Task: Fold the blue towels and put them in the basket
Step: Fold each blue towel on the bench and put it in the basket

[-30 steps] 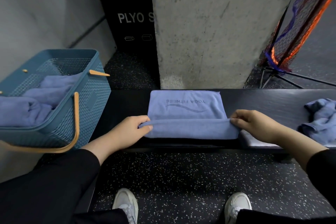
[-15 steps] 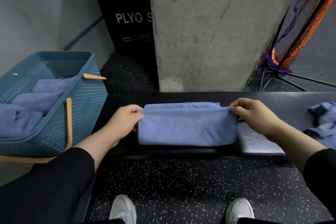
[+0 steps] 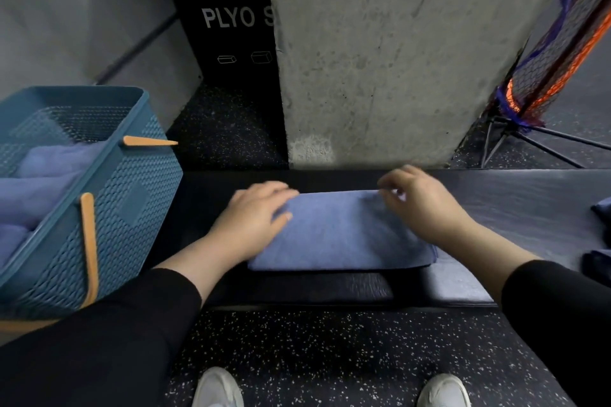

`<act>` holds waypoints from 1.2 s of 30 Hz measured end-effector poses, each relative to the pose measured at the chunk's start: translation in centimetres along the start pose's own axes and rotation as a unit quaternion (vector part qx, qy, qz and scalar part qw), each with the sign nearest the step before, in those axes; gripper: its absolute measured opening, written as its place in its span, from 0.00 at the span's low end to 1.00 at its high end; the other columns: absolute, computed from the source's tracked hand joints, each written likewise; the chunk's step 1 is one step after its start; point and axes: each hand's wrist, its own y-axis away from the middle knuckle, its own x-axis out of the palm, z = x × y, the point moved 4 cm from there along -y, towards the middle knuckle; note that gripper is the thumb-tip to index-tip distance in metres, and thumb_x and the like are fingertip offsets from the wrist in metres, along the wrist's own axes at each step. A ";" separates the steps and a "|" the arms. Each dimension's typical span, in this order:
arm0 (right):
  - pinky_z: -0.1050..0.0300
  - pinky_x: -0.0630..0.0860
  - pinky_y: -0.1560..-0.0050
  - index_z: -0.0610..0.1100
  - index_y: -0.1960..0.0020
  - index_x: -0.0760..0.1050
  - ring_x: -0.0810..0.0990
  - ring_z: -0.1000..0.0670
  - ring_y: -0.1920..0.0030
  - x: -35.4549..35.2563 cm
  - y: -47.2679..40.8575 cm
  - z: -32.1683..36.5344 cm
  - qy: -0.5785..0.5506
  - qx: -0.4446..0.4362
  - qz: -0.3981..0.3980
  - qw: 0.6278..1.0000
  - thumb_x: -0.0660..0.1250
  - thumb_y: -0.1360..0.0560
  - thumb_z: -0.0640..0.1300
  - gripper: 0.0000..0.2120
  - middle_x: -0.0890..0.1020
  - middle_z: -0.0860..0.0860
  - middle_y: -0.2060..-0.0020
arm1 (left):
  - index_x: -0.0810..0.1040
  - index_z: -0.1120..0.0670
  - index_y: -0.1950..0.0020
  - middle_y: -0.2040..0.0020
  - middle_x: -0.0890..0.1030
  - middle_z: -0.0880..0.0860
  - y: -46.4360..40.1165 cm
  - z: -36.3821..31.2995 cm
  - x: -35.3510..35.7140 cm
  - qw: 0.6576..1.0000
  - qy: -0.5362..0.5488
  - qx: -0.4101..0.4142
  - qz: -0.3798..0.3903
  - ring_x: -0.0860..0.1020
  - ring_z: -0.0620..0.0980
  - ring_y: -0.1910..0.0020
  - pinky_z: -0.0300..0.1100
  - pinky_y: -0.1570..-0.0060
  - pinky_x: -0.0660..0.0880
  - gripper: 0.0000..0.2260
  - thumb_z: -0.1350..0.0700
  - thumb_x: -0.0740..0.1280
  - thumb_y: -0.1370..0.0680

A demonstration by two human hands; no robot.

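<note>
On the dark worktop [image 3: 515, 201], near its front edge, lies the folded blue towel [image 3: 340, 235], a flat rectangle. Left hand [image 3: 254, 218] rests palm-down on the towel's left end, fingers [image 3: 277, 192] straight and close together. Right hand [image 3: 420, 205] is at the towel's far right corner, its fingers loosely curled; blur hides whether they pinch the cloth or only touch it. Left of the worktop stands a blue basket [image 3: 139, 208] with tan handles, holding several folded blue towels [image 3: 39, 182]. At the right edge of the view, crumpled blue cloth [image 3: 600, 231] lies on the worktop. Behind rises a concrete pillar [image 3: 396, 53], with a black box [image 3: 228, 26] marked PLYO beside it
</note>
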 end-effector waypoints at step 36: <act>0.38 0.58 0.28 0.55 0.28 0.68 0.69 0.46 0.27 2.0 6.7 4.7 0.185 -0.093 0.148 0.967 0.52 0.20 0.41 0.23 0.67 0.50 0.25 | 0.76 0.39 0.34 0.42 0.72 0.42 8.4 -2.7 -0.9 0.980 -0.092 0.162 0.072 0.71 0.44 0.44 0.46 0.40 0.68 0.14 0.46 0.60 0.18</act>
